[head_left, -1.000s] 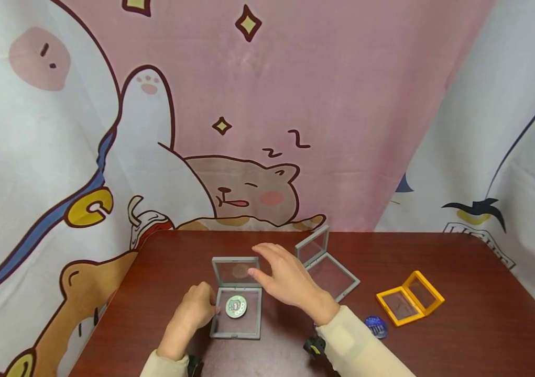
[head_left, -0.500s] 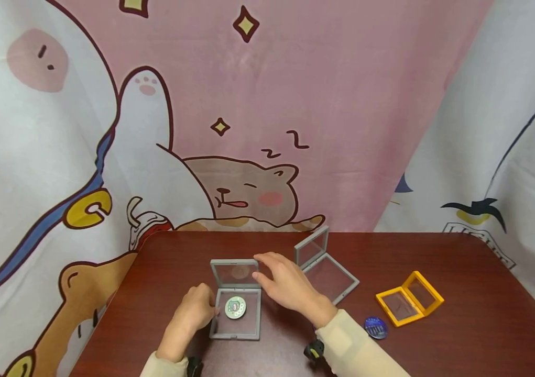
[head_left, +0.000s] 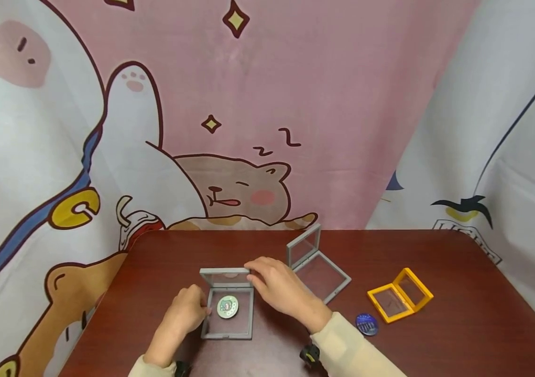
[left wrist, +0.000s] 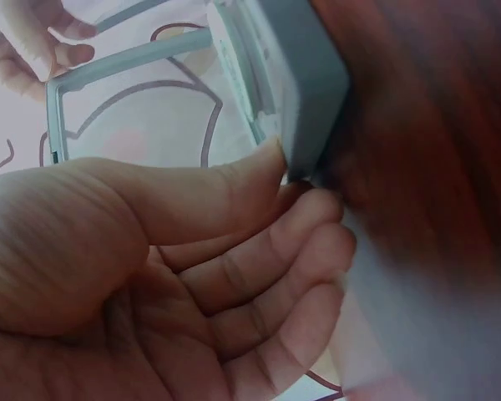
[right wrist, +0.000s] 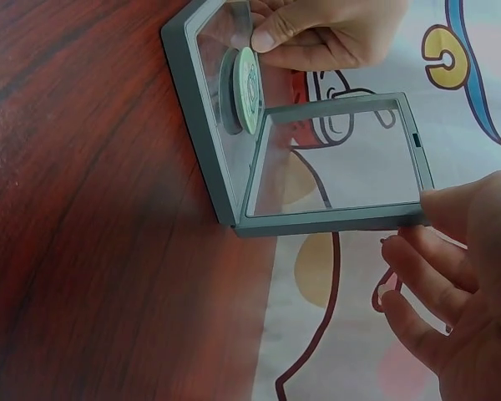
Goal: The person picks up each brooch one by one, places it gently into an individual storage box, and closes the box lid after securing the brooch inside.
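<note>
A grey square display case with clear film lies open on the table, its lid standing tilted at the back. On the film of its base sits a round pale green badge with a printed figure. My left hand pinches the left side of the base; the left wrist view shows the thumb on top and the fingers curled at the edge. With thumb and index finger, my right hand pinches the lid's top right corner, also visible in the right wrist view, where the other fingers are loosely bent.
A second grey case lies open behind my right hand. Right of my right forearm are a round blue badge and a small open yellow case. A printed cloth hangs at the table's back edge.
My right hand has come left onto the lid's corner and now grips it. The lid has tipped forward from its more upright stance. The left hand keeps its hold on the base.
</note>
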`<action>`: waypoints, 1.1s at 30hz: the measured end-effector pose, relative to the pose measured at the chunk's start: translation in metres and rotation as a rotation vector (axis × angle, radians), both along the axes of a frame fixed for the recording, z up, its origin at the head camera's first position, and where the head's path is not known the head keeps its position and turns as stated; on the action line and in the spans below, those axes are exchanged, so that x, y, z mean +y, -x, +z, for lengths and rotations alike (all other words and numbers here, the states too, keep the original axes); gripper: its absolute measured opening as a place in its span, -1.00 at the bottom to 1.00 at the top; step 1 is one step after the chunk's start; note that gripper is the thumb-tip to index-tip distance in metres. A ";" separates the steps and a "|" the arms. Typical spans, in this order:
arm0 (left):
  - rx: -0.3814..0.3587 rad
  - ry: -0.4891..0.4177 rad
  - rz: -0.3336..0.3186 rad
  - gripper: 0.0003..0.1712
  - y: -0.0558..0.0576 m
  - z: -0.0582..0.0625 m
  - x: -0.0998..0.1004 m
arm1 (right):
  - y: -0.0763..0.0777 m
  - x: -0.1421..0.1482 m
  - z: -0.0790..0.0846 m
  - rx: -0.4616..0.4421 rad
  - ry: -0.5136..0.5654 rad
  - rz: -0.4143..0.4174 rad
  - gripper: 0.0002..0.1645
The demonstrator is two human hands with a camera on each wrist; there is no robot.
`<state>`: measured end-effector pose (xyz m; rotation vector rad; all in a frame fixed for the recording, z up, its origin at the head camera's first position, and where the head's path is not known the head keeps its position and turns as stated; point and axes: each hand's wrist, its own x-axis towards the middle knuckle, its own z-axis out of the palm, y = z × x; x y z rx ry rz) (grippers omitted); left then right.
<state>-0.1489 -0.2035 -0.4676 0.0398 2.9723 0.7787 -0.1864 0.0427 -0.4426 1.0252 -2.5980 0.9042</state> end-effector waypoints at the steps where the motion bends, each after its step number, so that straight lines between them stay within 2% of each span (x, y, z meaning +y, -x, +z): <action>1: 0.002 -0.001 -0.004 -0.61 0.000 -0.001 0.000 | 0.000 0.000 0.000 0.007 -0.005 0.003 -0.70; 6: 0.023 -0.022 -0.011 -0.55 -0.003 -0.005 -0.003 | -0.003 -0.002 -0.001 0.049 -0.030 0.009 -0.75; 11: 0.149 -0.002 0.021 -0.82 -0.014 -0.004 -0.008 | -0.008 -0.003 -0.002 0.077 -0.041 0.023 -0.76; 15: 0.273 0.005 0.039 -0.45 -0.025 0.002 -0.010 | -0.011 -0.002 -0.003 0.090 -0.041 0.037 -0.76; 19: 0.349 -0.002 0.022 -0.27 -0.032 0.005 -0.012 | -0.014 0.001 -0.003 0.116 -0.044 0.044 -0.76; 22: 0.424 -0.007 -0.018 -0.18 -0.035 0.003 -0.015 | -0.016 0.002 -0.004 0.139 -0.055 0.049 -0.76; 26: 0.565 0.009 -0.108 -0.13 -0.037 -0.002 -0.020 | -0.021 0.002 -0.006 0.158 -0.077 0.057 -0.77; 29: 0.645 0.033 -0.187 -0.16 -0.038 -0.004 -0.023 | -0.025 0.001 -0.007 0.156 -0.097 0.067 -0.77; 33: 0.700 0.059 -0.262 -0.27 -0.040 -0.005 -0.025 | -0.031 0.000 -0.008 0.162 -0.137 0.080 -0.77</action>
